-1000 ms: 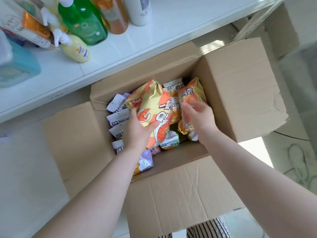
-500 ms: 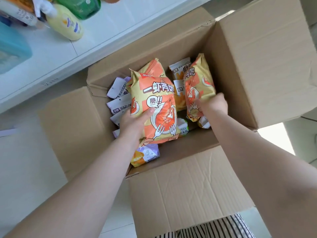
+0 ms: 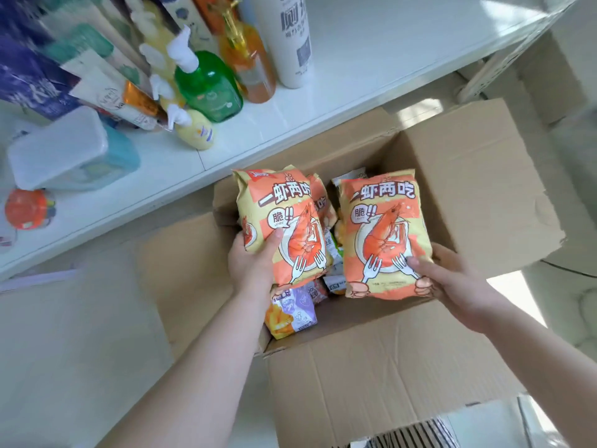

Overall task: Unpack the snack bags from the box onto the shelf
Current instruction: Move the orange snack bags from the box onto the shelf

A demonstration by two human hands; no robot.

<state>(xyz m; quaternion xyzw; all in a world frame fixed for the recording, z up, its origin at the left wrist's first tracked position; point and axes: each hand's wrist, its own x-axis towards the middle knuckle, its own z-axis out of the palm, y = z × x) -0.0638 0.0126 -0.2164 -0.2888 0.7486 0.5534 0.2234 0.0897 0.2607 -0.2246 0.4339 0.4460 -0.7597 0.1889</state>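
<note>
Snack bags [image 3: 381,234] now raised above box [image 3: 468,195]

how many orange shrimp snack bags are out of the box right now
2 clearly: one shrimp bag in the left hand, one shrimp bag in the right hand. Another may sit behind the left one.

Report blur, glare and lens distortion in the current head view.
Head view: shrimp bags in the left hand and right hand read sharp; bottles top left smear; bright patch beside the box; shelf edge bows.
</note>
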